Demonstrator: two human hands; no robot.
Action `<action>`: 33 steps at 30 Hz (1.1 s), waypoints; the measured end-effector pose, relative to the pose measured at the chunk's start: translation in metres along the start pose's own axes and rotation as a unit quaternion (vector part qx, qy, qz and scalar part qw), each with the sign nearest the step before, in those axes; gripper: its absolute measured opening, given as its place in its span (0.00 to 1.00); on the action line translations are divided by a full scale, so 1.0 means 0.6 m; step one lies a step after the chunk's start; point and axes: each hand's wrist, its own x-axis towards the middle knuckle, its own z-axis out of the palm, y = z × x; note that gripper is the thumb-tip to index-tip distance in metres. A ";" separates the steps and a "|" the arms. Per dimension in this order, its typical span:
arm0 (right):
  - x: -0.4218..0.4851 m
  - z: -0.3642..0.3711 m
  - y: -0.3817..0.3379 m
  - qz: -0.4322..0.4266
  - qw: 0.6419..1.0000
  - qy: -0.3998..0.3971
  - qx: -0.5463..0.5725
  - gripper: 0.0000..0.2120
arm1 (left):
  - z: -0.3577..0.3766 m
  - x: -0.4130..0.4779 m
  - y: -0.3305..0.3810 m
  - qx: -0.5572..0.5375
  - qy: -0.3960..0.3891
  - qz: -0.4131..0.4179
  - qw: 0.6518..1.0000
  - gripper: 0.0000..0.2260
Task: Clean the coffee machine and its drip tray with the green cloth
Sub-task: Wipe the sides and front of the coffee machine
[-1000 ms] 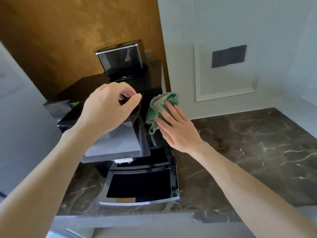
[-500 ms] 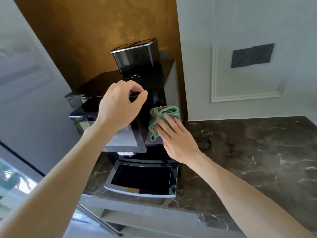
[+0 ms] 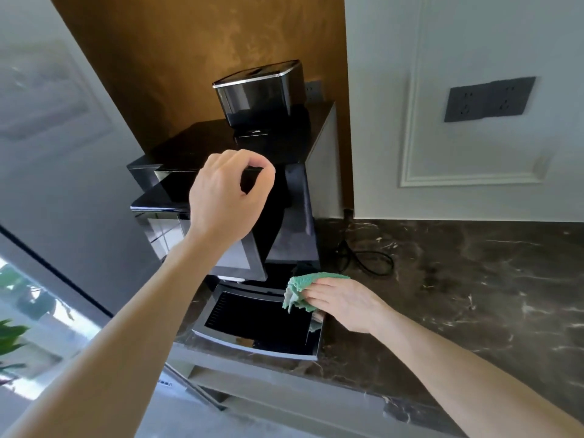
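Observation:
The black coffee machine (image 3: 295,216) stands at the left end of a dark marble counter, with its drip tray (image 3: 252,345) pulled out in front. My left hand (image 3: 224,197) is at the machine's upper front edge, finger and thumb curled and pinching that edge. My right hand (image 3: 344,303) lies low, its straight fingers pressing the bunched green cloth (image 3: 300,287) onto the tray's back right corner beside the machine's base. The thumb is hidden under the hand.
A dark bean hopper (image 3: 259,96) sits on top of the machine. A black power cord (image 3: 366,260) loops on the marble counter (image 3: 474,279) right of the machine. A grey wall socket (image 3: 488,99) is on the white wall. The counter edge runs just below the tray.
My right hand has slid the green cloth down the machine's right side to the drip tray's back right corner. My left hand has stayed at the machine's upper front edge.

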 end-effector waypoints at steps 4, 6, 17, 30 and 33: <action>0.007 -0.050 0.064 -0.041 0.994 0.106 0.004 0.24 | 0.002 -0.001 0.006 0.018 0.022 0.008 1.000 0.10; 0.019 -0.081 0.099 -0.046 0.984 0.174 0.012 0.23 | 0.006 -0.002 0.014 0.029 0.041 0.006 0.999 0.10; 0.090 -0.120 0.099 -0.044 0.981 0.121 -0.145 0.32 | 0.012 -0.003 0.023 0.041 0.064 -0.049 0.996 0.13; 0.028 0.000 0.088 -0.181 0.967 0.169 -0.057 0.18 | 0.000 -0.012 0.029 -0.001 0.039 -0.065 0.997 0.14; 0.027 -0.009 0.131 -0.149 0.954 0.261 -0.007 0.26 | -0.006 -0.005 0.036 -0.025 0.029 -0.077 0.996 0.10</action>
